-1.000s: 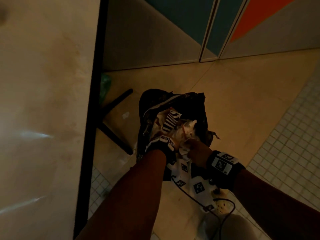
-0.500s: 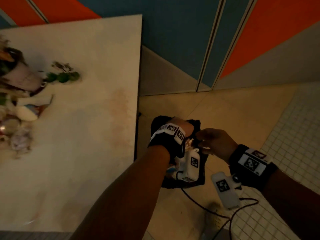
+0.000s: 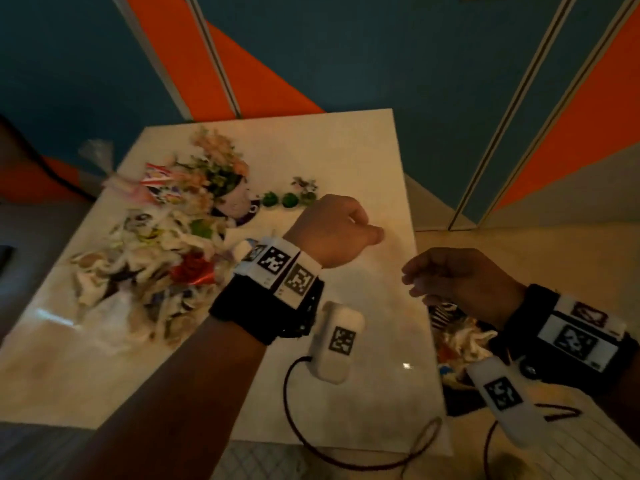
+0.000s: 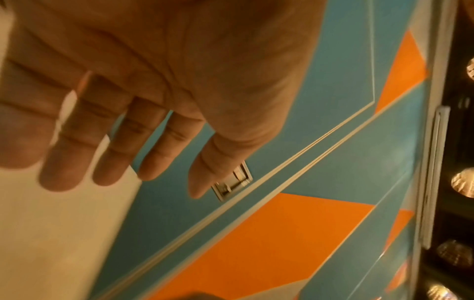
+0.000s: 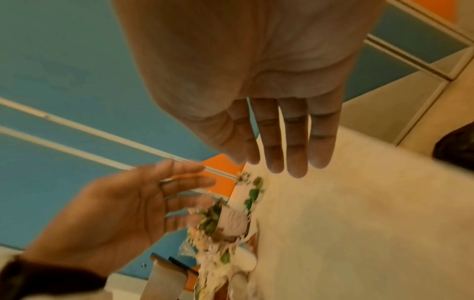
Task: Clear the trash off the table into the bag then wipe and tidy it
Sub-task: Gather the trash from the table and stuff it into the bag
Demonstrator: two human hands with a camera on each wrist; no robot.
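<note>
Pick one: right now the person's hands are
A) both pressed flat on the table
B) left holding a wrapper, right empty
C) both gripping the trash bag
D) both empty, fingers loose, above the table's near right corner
D: both wrist views show bare palms with straight, relaxed fingers, the left hand over the table and the right hand just off its edge above the bag; the trash pile lies untouched.

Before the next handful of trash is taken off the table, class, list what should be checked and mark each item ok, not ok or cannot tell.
1. Left hand empty, fingers relaxed: ok.
2. Right hand empty, fingers straight: ok.
3. Black trash bag beside the table, mouth open: ok.
4. Table cleared of trash: not ok; a wrapper pile remains.
5. Flower pot clear of the pile: not ok, trash lies against it.
6. Wiping cloth at hand: cannot tell.
</note>
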